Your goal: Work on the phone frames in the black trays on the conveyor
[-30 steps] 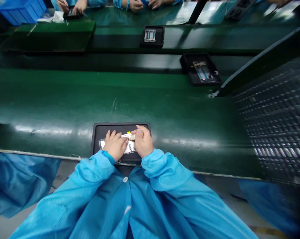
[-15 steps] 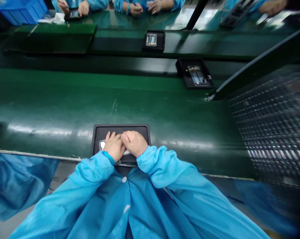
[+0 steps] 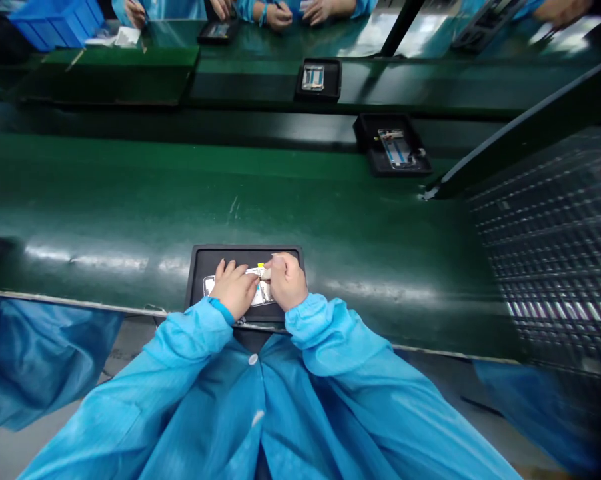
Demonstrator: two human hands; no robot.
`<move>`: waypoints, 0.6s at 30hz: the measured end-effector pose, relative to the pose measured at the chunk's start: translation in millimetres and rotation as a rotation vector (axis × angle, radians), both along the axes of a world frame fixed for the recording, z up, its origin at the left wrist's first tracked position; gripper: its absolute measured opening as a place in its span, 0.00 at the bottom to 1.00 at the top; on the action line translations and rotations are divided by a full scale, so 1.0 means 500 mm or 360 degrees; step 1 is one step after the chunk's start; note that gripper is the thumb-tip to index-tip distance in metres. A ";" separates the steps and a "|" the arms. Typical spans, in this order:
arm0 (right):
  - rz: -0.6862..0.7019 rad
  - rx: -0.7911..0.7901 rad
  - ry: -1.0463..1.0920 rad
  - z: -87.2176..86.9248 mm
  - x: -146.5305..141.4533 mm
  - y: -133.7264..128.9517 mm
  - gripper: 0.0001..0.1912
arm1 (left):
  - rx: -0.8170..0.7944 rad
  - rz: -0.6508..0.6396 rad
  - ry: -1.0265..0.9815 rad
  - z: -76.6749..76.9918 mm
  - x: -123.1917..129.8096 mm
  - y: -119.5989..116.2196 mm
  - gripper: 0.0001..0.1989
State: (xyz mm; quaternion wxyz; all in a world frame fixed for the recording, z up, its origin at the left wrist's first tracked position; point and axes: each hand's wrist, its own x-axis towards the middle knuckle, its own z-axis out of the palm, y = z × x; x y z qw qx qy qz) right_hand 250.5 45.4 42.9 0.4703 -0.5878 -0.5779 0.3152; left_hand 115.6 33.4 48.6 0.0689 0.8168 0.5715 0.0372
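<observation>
Green counter (image 3: 130, 193); phone assembly (image 3: 262, 295) under your spread left hand (image 3: 233, 290).
Right hand (image 3: 288, 285) pinched, contents unclear; likely light, fragile assembly: hold its edges.

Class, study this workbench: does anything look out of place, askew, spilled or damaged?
Only minor wear stands out: pale streaks on the green worktop, beyond the tray under the left hand and right hand, look like scuffs. I see no spill; the device is partly covered, so damage there can't be ruled out.
</observation>
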 end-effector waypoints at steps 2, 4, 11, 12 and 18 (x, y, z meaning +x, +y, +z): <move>0.0042 0.0048 -0.0082 0.006 -0.001 0.003 0.17 | -0.0021 0.0014 0.0007 0.002 0.002 0.000 0.13; 0.0158 0.0107 -0.0193 0.012 -0.003 0.006 0.17 | -0.0050 0.0013 0.0015 0.002 0.001 -0.001 0.13; 0.0182 0.0135 -0.0237 0.010 -0.007 0.009 0.18 | 0.0010 -0.0012 0.0008 -0.010 -0.008 -0.003 0.13; 0.0135 0.0123 -0.0197 0.005 -0.006 0.007 0.18 | 0.0037 -0.0021 0.0001 -0.012 -0.008 -0.004 0.12; 0.0073 0.0082 -0.0066 -0.010 -0.003 0.001 0.18 | 0.0070 -0.0022 -0.0049 -0.021 -0.008 -0.007 0.11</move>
